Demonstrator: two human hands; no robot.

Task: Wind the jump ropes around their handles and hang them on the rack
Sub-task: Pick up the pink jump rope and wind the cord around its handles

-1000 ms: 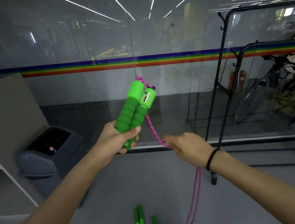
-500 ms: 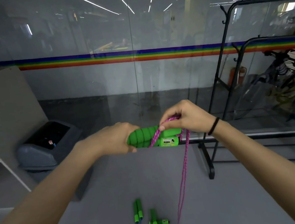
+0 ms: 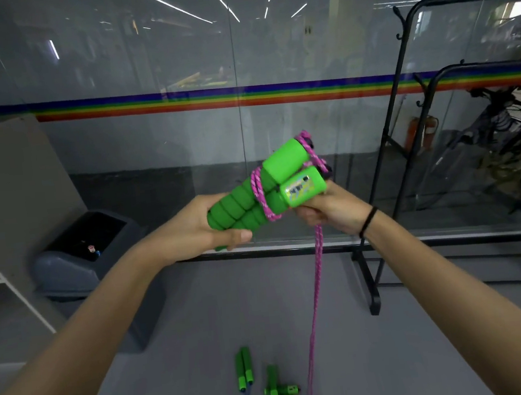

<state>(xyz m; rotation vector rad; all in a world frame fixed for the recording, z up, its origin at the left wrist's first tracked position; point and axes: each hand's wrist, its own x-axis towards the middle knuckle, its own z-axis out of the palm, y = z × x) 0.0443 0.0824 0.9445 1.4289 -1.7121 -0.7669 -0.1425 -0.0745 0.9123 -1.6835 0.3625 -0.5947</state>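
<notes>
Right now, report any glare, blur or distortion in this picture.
Head view: ceiling light strips mirror in the glass wall; wide-angle lens bows the black rack; green handles and pink rope sharp; floor ropes soft.

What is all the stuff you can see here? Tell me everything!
held handles: 2, green, side by side in the left hand
pink rope: 1, looped around the held handles, hanging to the floor
floor ropes: a few, green handles, on the floor, count unclear
racks: 2, black, right
bin: 1, grey, left
shelf: 1, pale, far left
rainbow stripe: 1, on the glass wall
left hand: grips the handles
right hand: holds the rope, black wristband
</notes>
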